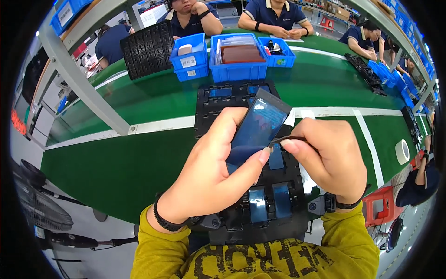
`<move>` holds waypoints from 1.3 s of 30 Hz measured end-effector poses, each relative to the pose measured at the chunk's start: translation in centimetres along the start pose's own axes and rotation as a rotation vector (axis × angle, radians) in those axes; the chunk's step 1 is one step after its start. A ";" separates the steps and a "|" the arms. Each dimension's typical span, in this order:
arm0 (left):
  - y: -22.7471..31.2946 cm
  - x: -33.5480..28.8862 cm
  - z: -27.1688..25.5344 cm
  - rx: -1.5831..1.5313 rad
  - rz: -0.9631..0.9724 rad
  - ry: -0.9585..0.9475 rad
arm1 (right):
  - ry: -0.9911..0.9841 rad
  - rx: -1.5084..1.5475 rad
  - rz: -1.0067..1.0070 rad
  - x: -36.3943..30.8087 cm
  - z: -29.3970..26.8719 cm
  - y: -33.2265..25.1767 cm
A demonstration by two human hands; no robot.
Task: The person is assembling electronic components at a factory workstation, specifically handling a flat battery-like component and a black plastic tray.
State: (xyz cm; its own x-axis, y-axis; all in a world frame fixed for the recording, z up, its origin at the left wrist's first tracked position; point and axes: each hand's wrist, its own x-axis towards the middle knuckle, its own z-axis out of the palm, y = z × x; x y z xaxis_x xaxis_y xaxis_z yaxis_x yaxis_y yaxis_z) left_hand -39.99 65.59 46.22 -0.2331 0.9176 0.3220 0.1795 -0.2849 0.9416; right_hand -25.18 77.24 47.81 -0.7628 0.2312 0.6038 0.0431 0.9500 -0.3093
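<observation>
My left hand is closed round a dark, glossy rectangular screen panel, held tilted with its far end leaning right. Its thumb presses the panel's right edge. In my right hand, thumb and forefinger pinch a thin dark tool, seemingly tweezers. The tip meets the panel's edge by my left thumb; its exact contact is hidden. Below my hands lies a black moulded tray with several bluish panels in its slots. Another black tray part shows beyond, partly covered by my left hand.
Across the green table stand blue bins, one with brown sheets. A black tray leans beside them. A grey post rises at left; a tape roll lies right. Several people sit around the table.
</observation>
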 end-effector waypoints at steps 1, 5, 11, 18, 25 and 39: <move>0.0 -0.1 0.0 0.031 0.028 0.012 | -0.003 0.019 0.004 0.1 -0.1 0.0; -0.1 0.0 -0.1 0.100 0.072 -0.002 | -0.010 -0.009 -0.006 0.3 -0.2 0.1; 0.4 -0.4 -0.2 0.112 0.079 0.017 | 0.026 0.002 0.049 0.2 -0.6 -0.4; 0.5 -0.7 -0.4 0.129 0.081 0.002 | -0.067 0.073 -0.005 -0.3 -0.5 -0.4; 0.5 -0.7 -1.1 0.331 0.220 -0.059 | -0.079 0.031 -0.126 -0.4 -0.4 -0.4; 1.0 -1.0 -0.8 0.507 0.287 -0.036 | -0.080 -0.124 -0.108 -0.3 -0.2 -0.8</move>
State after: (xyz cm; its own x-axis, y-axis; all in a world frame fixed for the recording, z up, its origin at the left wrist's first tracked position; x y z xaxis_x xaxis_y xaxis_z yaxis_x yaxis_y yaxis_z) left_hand -40.30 64.19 46.91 -0.0767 0.8346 0.5455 0.6676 -0.3634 0.6498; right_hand -24.84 76.44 48.08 -0.8160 0.1134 0.5668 0.0334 0.9882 -0.1497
